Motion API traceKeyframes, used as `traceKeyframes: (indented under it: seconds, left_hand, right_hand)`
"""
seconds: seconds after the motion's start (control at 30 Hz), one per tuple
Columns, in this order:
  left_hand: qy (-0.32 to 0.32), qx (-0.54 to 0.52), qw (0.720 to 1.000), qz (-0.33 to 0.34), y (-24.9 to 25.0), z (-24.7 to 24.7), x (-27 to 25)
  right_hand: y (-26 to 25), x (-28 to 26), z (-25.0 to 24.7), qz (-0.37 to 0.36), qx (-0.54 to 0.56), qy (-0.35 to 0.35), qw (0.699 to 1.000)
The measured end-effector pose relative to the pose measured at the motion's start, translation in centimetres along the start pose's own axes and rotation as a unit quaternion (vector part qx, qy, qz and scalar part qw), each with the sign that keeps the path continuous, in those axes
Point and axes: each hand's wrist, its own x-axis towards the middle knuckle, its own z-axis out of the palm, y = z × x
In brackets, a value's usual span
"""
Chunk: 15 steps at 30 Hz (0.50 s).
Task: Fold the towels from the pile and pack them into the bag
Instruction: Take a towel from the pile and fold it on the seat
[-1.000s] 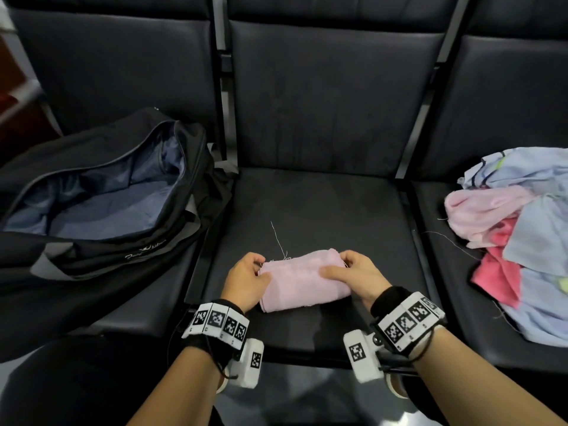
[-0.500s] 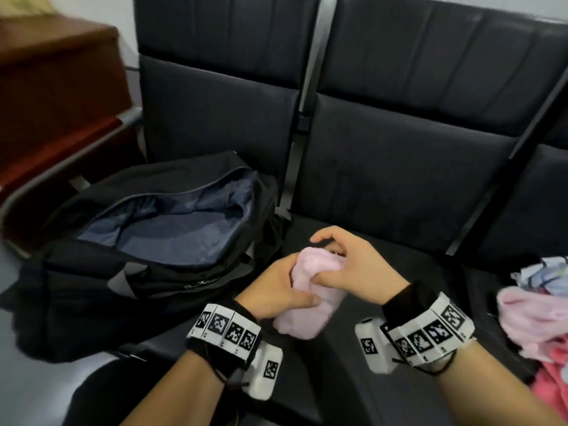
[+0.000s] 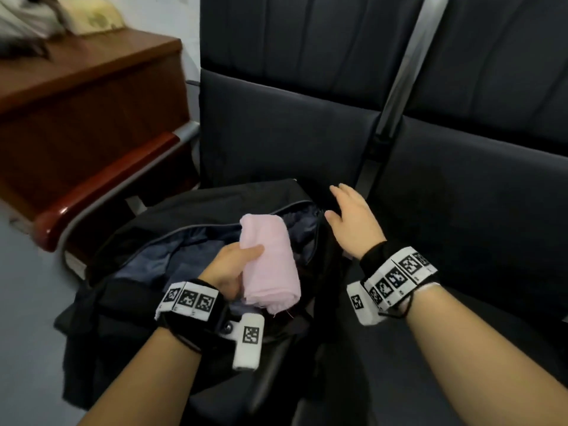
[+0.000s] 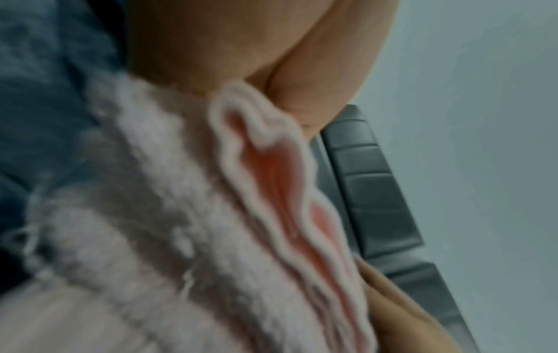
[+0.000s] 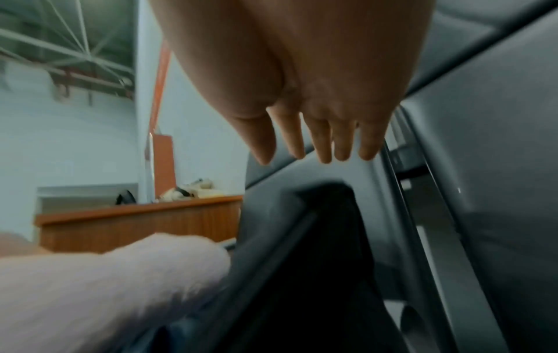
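Note:
My left hand (image 3: pixel 233 265) grips a folded pink towel (image 3: pixel 270 262), thumb across its top, and holds it over the mouth of the black bag (image 3: pixel 135 229). The bag lies unzipped on the left seat and shows a blue-grey lining (image 3: pixel 159 256). The left wrist view is filled by the towel's folded layers (image 4: pixel 211 215) against my palm. My right hand (image 3: pixel 350 216) hovers with fingers spread and straight over the bag's right end, holding nothing; in the right wrist view its fingers (image 5: pixel 323 143) hang above the bag's dark edge (image 5: pixel 317 238), with the towel (image 5: pixel 105 286) at lower left.
Dark padded seats (image 3: pixel 461 210) with tall backrests run across the back and right. A metal frame bar (image 3: pixel 396 96) separates two seats. A reddish wooden counter (image 3: pixel 80 118) stands at the left, with blurred items on top. Grey floor (image 3: pixel 27 302) lies below it.
The towel went from the seat, where both hands pressed it, up and left to the bag opening. My right hand has let go and opened. The view swung left, so the towel pile is out of frame.

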Motion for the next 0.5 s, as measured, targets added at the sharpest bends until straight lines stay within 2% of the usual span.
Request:
traceKeyframes:
  seconds: [0.03,0.1,0.13,0.27,0.4,0.5]
  left_hand:
    - [0.027,-0.019,0.999,-0.028,-0.2,-0.5,1.5]
    - [0.042,-0.046,0.994,-0.086,-1.2,-1.2,3.7]
    - [0.045,-0.059,0.991,-0.109,-2.0,-1.4,4.6]
    - [0.080,-0.087,0.976,-0.184,-4.8,-1.4,7.1]
    - [0.123,-0.016,0.976,-0.176,-5.3,-0.9,8.8]
    - [0.146,0.061,0.978,-0.137,-4.4,-0.5,10.0]
  right_hand:
    - [0.4,0.9,0.8,0.020,-0.022,-0.036,0.999]
    - [1.1,2.1,2.1,0.051,-0.043,-0.093,0.993]
    - [1.4,2.5,2.5,0.066,-0.042,-0.097,0.992]
    - [2.4,3.2,3.1,0.119,-0.025,-0.035,0.992]
    - [2.7,4.3,3.2,0.152,0.024,-0.050,0.987]
    - [2.8,4.9,2.7,0.119,0.028,-0.061,0.991]
